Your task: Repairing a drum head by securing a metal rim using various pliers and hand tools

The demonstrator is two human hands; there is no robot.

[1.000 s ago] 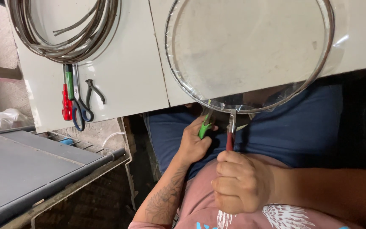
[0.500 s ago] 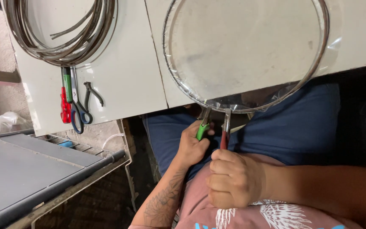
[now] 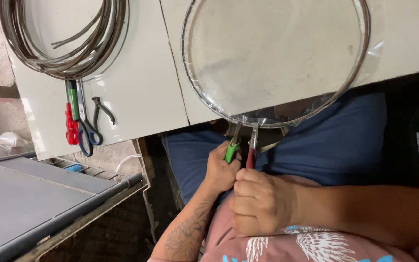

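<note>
ring: big round metal hoop (image 3: 360, 68) with clear film across it, lying flat at the table's (image 3: 141, 97) near edge, its lowest arc hanging past that edge over the lap
work point: bottom of the hoop, where both tools meet, just off the near edge
left hand: (image 3: 219, 170) fist wrapped round green-handled pliers (image 3: 232, 145), nose on the rim
right hand: (image 3: 260, 201) fist wrapped round red-handled pliers (image 3: 251, 148), nose on the rim just beside the green one
tool axes: both run roughly straight away from the body, near parallel, handles toward the chest
key relation: rim lies directly ahead of both grips; left hand sits nearer the rim, right is lower
spare: wire coil (image 3: 64, 39) at the far left corner; scissors and more pliers (image 3: 81, 119) by the near left edge
</note>
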